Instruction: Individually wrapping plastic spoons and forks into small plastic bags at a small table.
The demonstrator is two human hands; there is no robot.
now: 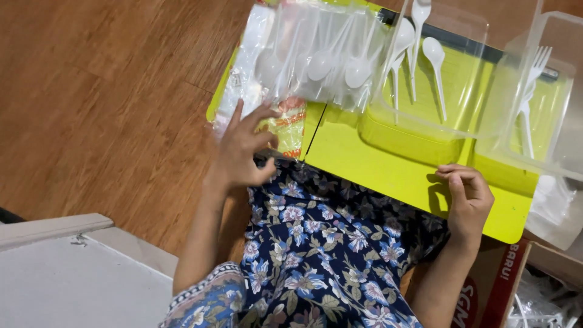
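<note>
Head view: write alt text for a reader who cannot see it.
A person's left hand reaches, fingers spread, for a clear bag of white plastic spoons on a lime-green tray, while the right hand rests on the tray's near edge. Two clear plastic containers on the tray hold loose spoons and forks; a floral garment fills the foreground.

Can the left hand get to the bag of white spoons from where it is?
Probably yes. The left hand is open with fingers spread, right beside the clear bag of white spoons on the yellow-green tray. Nothing lies between them, and the fingertips already seem to reach the bag's edge.
</note>
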